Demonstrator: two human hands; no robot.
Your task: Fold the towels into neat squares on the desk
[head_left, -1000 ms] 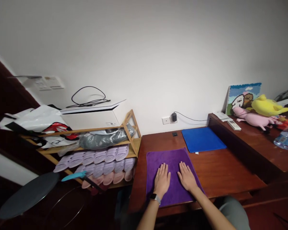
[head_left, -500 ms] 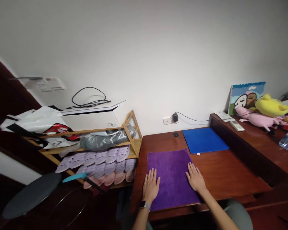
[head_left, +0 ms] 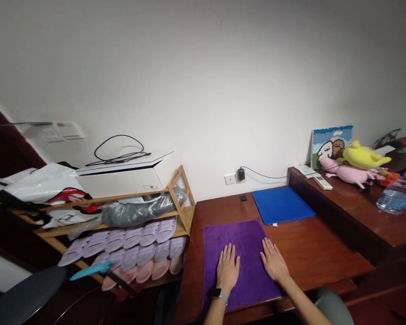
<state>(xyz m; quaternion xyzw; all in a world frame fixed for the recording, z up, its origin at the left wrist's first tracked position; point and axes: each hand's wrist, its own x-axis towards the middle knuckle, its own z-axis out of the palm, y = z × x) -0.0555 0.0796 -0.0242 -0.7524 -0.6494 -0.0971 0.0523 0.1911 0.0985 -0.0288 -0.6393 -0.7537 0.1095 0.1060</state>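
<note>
A purple cloth [head_left: 243, 237] lies spread flat on the dark wooden desk [head_left: 311, 253], near its front edge. My left hand [head_left: 228, 268] rests palm down on the cloth's lower middle, fingers stretched out; a dark watch sits on that wrist. My right hand [head_left: 274, 262] lies flat at the cloth's right edge, fingers apart. Neither hand holds anything.
A blue mat [head_left: 280, 204] lies behind the cloth. A raised ledge on the right carries plush toys [head_left: 355, 164], a remote [head_left: 322, 182] and a water bottle [head_left: 395, 195]. A wooden rack [head_left: 145, 225] with slippers and a white box stands left of the desk, beside a stool [head_left: 20, 298].
Both hands slid apart to the cloth's side edges, then came back inward. The left hand is again on the cloth's middle. The camera tilted slightly.
</note>
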